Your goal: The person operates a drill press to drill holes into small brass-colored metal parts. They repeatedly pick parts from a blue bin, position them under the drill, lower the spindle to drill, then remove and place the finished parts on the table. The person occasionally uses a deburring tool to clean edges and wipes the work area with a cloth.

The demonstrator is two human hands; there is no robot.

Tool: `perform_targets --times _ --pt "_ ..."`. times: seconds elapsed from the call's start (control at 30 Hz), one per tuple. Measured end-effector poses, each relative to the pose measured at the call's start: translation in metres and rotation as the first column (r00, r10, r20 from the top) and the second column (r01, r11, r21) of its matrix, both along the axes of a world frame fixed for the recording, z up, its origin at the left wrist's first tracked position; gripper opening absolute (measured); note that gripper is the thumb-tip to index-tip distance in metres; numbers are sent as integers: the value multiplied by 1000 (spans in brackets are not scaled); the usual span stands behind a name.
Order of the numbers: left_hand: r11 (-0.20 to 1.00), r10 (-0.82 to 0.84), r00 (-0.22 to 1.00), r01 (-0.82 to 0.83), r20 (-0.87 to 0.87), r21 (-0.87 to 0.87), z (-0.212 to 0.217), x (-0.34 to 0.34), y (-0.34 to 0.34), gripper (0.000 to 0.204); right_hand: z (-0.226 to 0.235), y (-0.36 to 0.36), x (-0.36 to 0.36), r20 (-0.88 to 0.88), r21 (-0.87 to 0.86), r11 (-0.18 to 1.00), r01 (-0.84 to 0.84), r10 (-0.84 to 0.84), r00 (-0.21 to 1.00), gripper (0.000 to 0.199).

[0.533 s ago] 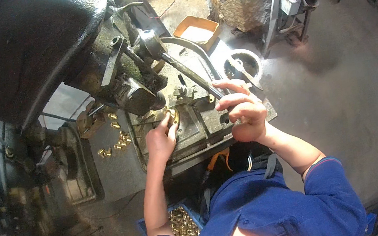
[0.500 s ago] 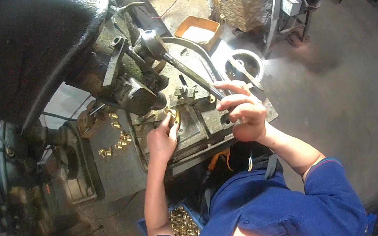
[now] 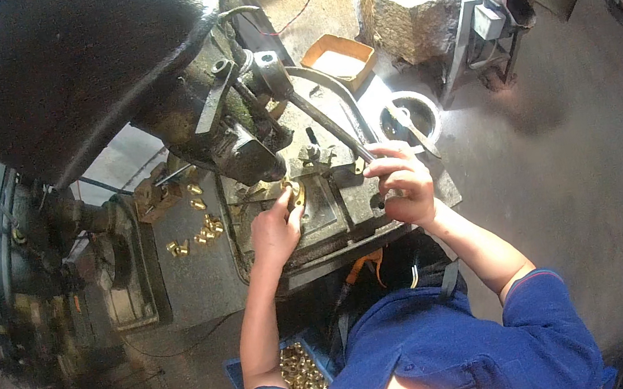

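My left hand (image 3: 276, 235) pinches a small brass fitting (image 3: 297, 193) against the worktable of a drill press, just below the machine's dark spindle end (image 3: 271, 168). Whether the spindle touches the fitting is hard to tell. My right hand (image 3: 405, 185) has its fingers curled around the lower end of the long steel feed lever (image 3: 328, 133), which slants down from the machine's hub. A clamp-like metal fixture (image 3: 314, 156) sits on the worktable (image 3: 318, 236), beyond the fitting.
Several loose brass fittings (image 3: 209, 231) lie left of the worktable. A blue crate (image 3: 234, 372) of brass parts is below my left arm. At the back stand a yellowish tray (image 3: 362, 52) and a round bowl (image 3: 433, 114) with a brush-like tool. The machine head (image 3: 88, 67) looms at upper left.
The whole view has shifted slightly, so the machine appears farther right. Both hands keep their holds on the fitting and the lever; no clear movement of the fitting shows.
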State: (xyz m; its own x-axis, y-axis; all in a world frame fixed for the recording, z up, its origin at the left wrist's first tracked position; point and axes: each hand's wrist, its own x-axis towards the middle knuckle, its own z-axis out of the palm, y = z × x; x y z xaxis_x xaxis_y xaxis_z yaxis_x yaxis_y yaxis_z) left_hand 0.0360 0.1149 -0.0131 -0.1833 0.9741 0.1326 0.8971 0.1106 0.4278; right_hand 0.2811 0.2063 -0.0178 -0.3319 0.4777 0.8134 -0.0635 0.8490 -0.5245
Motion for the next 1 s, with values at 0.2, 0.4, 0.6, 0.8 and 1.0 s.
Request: perform_targets --times 0.2,0.4,0.6,0.8,1.0 --pt "999 4 1000 -5 -23 -32 2 0 -2 41 14 -4 4 67 -10 999 -32 32 997 18" --pt "997 14 999 -17 -41 -79 2 1 -4 43 52 -21 11 63 -52 994 -93 96 993 19" --pt "999 -8 997 12 83 -50 -12 -1 -1 44 66 -22 15 77 -74 994 -76 82 994 24" --pt "1000 -16 999 17 48 -5 -11 -11 -1 47 73 -21 12 -63 23 987 -158 159 985 25" --pt "999 -49 998 48 39 3 -17 -11 11 45 73 -19 12 -64 177 983 -39 51 997 32"
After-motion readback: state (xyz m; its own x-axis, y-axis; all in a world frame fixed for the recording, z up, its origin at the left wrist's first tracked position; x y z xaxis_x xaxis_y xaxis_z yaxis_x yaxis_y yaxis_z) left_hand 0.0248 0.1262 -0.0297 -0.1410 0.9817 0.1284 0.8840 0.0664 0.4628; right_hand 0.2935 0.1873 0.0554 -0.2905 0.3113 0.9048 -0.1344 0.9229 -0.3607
